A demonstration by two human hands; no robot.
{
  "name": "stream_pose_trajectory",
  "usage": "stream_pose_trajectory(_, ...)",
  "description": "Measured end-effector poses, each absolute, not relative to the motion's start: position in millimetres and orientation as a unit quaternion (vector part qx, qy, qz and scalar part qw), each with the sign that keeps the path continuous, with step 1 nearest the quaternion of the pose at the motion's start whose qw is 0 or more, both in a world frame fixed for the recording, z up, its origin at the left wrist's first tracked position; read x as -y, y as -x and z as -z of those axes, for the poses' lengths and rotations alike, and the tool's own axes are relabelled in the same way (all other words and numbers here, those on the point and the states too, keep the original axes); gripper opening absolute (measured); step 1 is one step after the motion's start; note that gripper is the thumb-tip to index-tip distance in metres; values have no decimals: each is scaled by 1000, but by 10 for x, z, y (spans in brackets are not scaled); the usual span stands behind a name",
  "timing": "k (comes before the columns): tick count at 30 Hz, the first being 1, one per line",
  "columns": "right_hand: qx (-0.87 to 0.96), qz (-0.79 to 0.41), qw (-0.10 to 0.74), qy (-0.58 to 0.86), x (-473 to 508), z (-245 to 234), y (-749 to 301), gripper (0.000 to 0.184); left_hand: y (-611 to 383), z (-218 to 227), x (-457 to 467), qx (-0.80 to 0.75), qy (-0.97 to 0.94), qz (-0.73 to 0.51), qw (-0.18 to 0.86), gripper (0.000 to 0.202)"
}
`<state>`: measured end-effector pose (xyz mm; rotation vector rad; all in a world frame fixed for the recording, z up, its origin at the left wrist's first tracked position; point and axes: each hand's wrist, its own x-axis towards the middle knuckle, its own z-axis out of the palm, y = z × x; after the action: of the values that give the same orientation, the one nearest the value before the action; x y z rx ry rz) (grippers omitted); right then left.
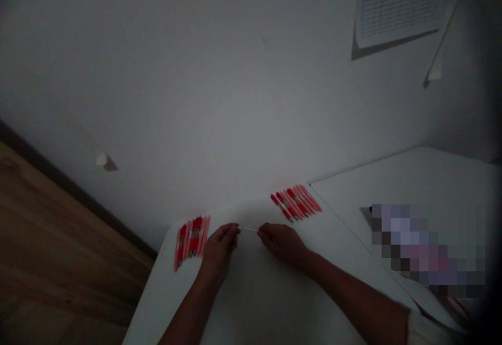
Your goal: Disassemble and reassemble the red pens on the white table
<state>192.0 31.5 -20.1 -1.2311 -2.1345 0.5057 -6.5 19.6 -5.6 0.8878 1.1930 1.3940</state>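
Observation:
Between my two hands stretches a thin white stick (248,229), too small and dim to tell its exact kind. My left hand (218,249) pinches its left end, and my right hand (284,241) has its right end between thumb and fingers. Just left of my left hand lies a row of red and pink pens (192,238), side by side on the white table (270,303). Beyond my right hand, near the wall, is a second row of red and pink pens (296,202), lying slantwise.
A pale wall (219,99) rises behind the table, with a printed sheet (400,8) on it at upper right. A pixelated item (419,245) lies on the table at right. Wooden boards (58,245) fill the lower left, beside the table's edge.

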Motion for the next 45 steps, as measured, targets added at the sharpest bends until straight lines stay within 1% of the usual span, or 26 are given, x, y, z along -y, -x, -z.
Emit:
stream_pose_trajectory(4, 791, -199, 325, 479, -330, 209, -1934, 27, 154, -1, -249, -489, -299, -664, 479, 25)
stream_pose_trajectory(9, 790, -203, 326, 478, -325, 199, -1945, 27, 179, -19, -250, -522, -307, -677, 418, 28)
stream_pose_trajectory(11, 790, -204, 322, 480, -326, 198, -1942, 27, 169, -28, -227, -564, -363, -648, 360, 27)
stream_pose_trajectory(14, 790, -201, 322, 482, -330, 206, -1935, 27, 137, -50, -176, -626, -462, -567, 271, 26)
stream_pose_trajectory(18, 788, -203, 335, 475, -328, 220, -1935, 26, 85, -55, -117, -662, -540, -472, 217, 26)
stream_pose_trajectory(21, 786, -208, 340, 473, -325, 224, -1936, 27, 65, -28, -92, -692, -585, -402, 133, 21)
stream_pose_trajectory(23, 785, -207, 340, 474, -327, 226, -1932, 26, 59, -6, -84, -700, -606, -365, 95, 16)
stream_pose_trajectory(31, 790, -204, 333, 472, -336, 229, -1925, 27, 32, 77, -67, -698, -651, -291, 58, 8)
stream_pose_trajectory(37, 794, -197, 327, 473, -328, 217, -1925, 28, -8, 90, -68, -677, -681, -278, 36, 8)
stream_pose_trajectory(45, 796, -201, 327, 468, -333, 232, -1925, 27, -11, 113, -64, -675, -683, -278, 36, 8)
